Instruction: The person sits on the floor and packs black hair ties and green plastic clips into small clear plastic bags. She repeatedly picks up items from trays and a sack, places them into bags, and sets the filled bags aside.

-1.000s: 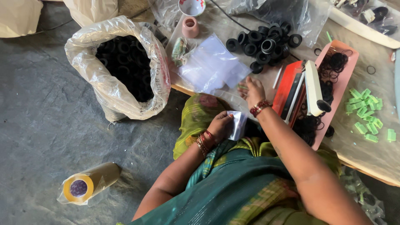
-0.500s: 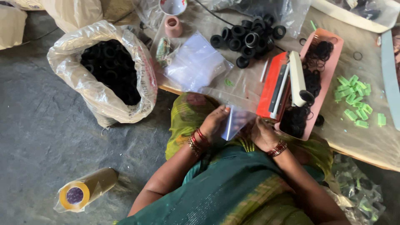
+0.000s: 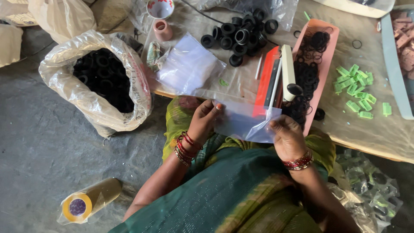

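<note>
Clear crinkled plastic forms the big open sack well off to the left of my grip, standing on the grey floor and packed with black rubber rings. Ahead of my hands runs the low table under its wrinkled plastic sheet. On it, just beyond my right hand, lies the long pink tray heaped with thin black loops, and beside that tray the red and white heat sealer. Farther forward sits a loose pile of thick black rubber rings, and ahead of my left hand a stack of clear flat bags. To the right of the tray, small green plastic pieces lie scattered. Down to my left on the floor rests a yellowish roll of tape in a wrapper.

Between my hands, over my lap, is the small clear plastic pouch. My left hand is bent at the wrist, fingers curled, pinching the pouch's left edge. My right hand grips its right edge, knuckles up, thumb tucked under the film. Both forearms angle inward from my sides, bangles at the wrists.
</note>
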